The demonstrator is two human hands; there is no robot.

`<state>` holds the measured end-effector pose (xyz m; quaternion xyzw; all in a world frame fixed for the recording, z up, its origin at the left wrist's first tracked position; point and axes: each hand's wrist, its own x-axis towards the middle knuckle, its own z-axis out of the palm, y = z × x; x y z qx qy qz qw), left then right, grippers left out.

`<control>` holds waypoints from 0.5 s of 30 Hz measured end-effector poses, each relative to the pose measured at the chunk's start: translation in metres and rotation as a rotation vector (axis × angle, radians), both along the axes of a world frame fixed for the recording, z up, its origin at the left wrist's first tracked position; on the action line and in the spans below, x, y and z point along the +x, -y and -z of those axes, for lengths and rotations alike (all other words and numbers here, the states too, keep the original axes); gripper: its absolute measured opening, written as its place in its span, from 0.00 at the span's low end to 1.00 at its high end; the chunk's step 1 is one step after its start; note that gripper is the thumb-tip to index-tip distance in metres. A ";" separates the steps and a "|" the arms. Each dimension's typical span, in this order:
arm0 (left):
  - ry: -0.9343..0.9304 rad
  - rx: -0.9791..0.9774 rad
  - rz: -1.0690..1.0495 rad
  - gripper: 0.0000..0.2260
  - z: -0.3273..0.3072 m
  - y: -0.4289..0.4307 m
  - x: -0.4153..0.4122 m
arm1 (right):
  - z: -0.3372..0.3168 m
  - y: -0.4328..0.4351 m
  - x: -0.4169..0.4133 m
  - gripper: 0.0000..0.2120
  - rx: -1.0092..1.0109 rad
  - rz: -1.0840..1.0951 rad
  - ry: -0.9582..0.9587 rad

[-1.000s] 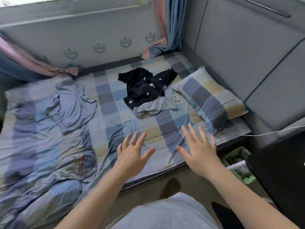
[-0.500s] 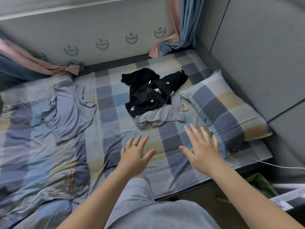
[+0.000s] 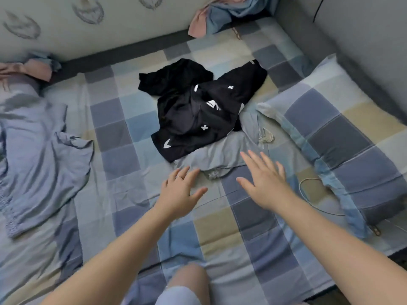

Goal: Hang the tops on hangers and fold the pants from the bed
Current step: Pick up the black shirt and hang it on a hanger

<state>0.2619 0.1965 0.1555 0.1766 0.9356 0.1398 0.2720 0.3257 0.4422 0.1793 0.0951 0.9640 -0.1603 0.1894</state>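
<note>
A crumpled black garment (image 3: 198, 111) with small white marks lies mid-bed on the checked sheet (image 3: 114, 133). Under its near edge sits a grey-blue garment (image 3: 220, 155) with a drawstring showing at its right. Another blue-grey garment (image 3: 37, 155) is spread flat at the left. My left hand (image 3: 179, 192), ring on one finger, hovers open just short of the grey-blue garment. My right hand (image 3: 266, 182) is open too, its fingers spread over that garment's near right edge. Neither hand holds anything. No hangers are in view.
A checked pillow (image 3: 343, 137) lies at the right against a grey padded wall (image 3: 363, 36). A thin white cable (image 3: 308, 186) loops on the sheet beside it. Curtain ends (image 3: 220, 16) bunch in the far corner. My knee (image 3: 187, 282) rests on the bed's near edge.
I have leaned in over the bed and put a knee on it. Both open hands have moved forward to the near edge of the clothes pile.
</note>
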 end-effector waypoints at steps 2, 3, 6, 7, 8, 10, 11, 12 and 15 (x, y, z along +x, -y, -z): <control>0.011 0.034 -0.024 0.28 0.050 -0.013 -0.038 | 0.047 -0.005 -0.042 0.31 -0.016 0.023 -0.002; 0.011 0.045 -0.044 0.28 0.074 -0.019 -0.054 | 0.071 -0.006 -0.061 0.31 -0.025 0.045 -0.007; 0.027 0.054 -0.103 0.28 0.143 -0.036 -0.096 | 0.140 -0.007 -0.113 0.30 -0.066 0.081 0.006; 0.038 0.040 -0.115 0.29 0.163 -0.042 -0.110 | 0.162 -0.006 -0.128 0.30 -0.067 0.079 0.016; 0.042 0.023 -0.120 0.29 0.180 -0.049 -0.125 | 0.182 -0.007 -0.142 0.30 -0.058 0.078 0.026; 0.033 -0.004 -0.127 0.30 0.208 -0.062 -0.153 | 0.216 -0.011 -0.168 0.30 -0.024 0.081 0.047; 0.026 -0.016 -0.150 0.30 0.221 -0.068 -0.166 | 0.230 -0.014 -0.180 0.30 0.002 0.093 0.041; 0.021 -0.027 -0.195 0.30 0.232 -0.074 -0.176 | 0.243 -0.019 -0.191 0.30 0.030 0.111 0.018; -0.049 -0.140 -0.322 0.30 0.263 -0.097 -0.192 | 0.277 -0.034 -0.220 0.29 0.083 0.148 -0.092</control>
